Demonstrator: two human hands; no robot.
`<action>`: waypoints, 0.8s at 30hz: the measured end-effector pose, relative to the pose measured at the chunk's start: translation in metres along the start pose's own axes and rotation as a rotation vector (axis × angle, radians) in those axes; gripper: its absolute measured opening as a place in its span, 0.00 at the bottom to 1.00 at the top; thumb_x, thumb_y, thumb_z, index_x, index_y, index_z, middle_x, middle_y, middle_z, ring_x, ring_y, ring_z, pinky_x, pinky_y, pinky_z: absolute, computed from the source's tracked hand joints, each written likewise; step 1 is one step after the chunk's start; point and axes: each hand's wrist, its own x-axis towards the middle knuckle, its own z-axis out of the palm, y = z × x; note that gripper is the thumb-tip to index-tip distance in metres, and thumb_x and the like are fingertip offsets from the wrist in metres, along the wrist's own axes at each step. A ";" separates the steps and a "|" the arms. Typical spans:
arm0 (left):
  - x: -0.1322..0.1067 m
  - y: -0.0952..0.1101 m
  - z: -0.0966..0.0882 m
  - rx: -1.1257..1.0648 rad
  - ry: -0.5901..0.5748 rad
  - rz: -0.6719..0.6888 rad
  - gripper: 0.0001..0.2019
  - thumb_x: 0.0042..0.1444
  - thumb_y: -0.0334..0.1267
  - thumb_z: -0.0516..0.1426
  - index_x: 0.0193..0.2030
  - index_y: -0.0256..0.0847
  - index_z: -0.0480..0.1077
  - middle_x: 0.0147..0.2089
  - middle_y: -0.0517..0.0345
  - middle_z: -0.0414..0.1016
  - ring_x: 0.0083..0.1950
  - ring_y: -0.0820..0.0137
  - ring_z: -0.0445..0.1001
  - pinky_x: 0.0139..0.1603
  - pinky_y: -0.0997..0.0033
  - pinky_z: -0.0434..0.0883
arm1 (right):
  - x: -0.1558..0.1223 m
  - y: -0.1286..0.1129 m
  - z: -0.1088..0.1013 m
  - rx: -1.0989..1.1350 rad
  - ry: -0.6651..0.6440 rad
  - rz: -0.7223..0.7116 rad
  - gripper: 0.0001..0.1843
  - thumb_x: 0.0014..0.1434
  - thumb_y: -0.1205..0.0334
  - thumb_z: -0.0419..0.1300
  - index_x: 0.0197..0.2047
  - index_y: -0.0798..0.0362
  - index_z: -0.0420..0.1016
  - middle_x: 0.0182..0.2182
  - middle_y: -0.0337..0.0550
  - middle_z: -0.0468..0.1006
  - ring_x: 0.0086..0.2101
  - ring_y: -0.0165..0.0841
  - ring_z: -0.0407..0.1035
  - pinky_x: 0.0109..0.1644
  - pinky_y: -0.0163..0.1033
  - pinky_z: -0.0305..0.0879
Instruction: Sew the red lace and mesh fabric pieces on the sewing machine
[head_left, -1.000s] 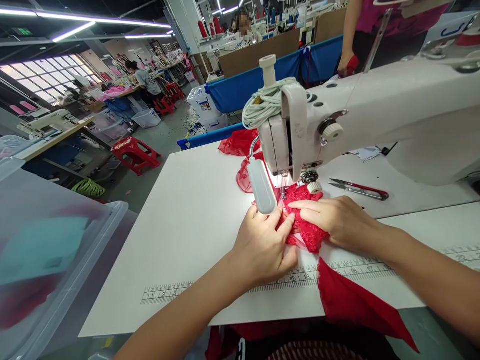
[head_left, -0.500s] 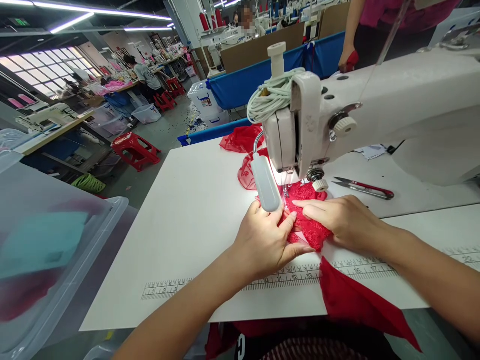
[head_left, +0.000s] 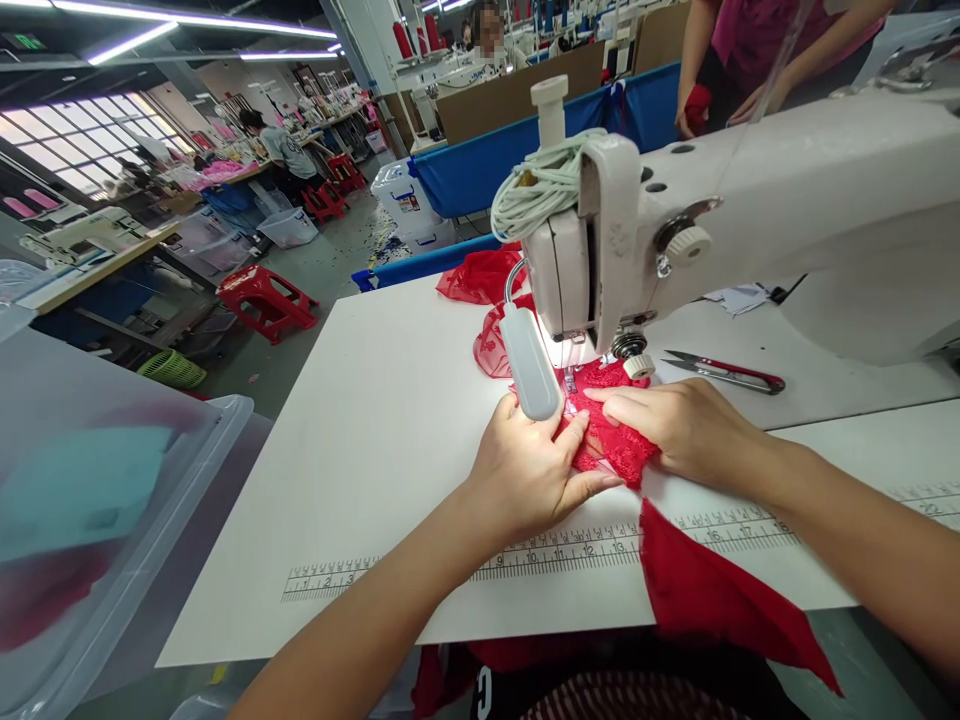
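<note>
Red lace fabric (head_left: 621,450) lies bunched beneath the presser foot (head_left: 570,380) of a white sewing machine (head_left: 750,190). My left hand (head_left: 529,465) rests flat at the fabric's left side, thumb and fingers spread; the grey lamp (head_left: 531,362) covers some fingertips. On the right side, my right hand (head_left: 679,425) has its index finger stretched toward the presser foot and its other fingers curled in on the lace edge. A plain red fabric tail (head_left: 720,580) hangs over the table's front edge. More sheer red fabric (head_left: 484,277) lies behind the lamp.
Thread snips (head_left: 724,372) lie right of the needle area. A printed ruler (head_left: 585,550) runs along the white table (head_left: 360,430). To the left stands a clear plastic bin (head_left: 202,480), with a red stool (head_left: 266,300) beyond. Another person (head_left: 780,60) stands behind the machine.
The lace and both hands have shifted very slightly away from me, toward the presser foot. Behind the machine, the other person's second arm has come into view.
</note>
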 end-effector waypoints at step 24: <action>0.000 0.000 -0.001 0.052 -0.021 0.017 0.36 0.63 0.63 0.40 0.56 0.31 0.69 0.48 0.39 0.75 0.49 0.51 0.71 0.48 0.52 0.65 | 0.002 0.001 0.000 0.019 0.026 0.026 0.16 0.49 0.76 0.52 0.36 0.52 0.76 0.49 0.41 0.80 0.35 0.33 0.76 0.26 0.34 0.60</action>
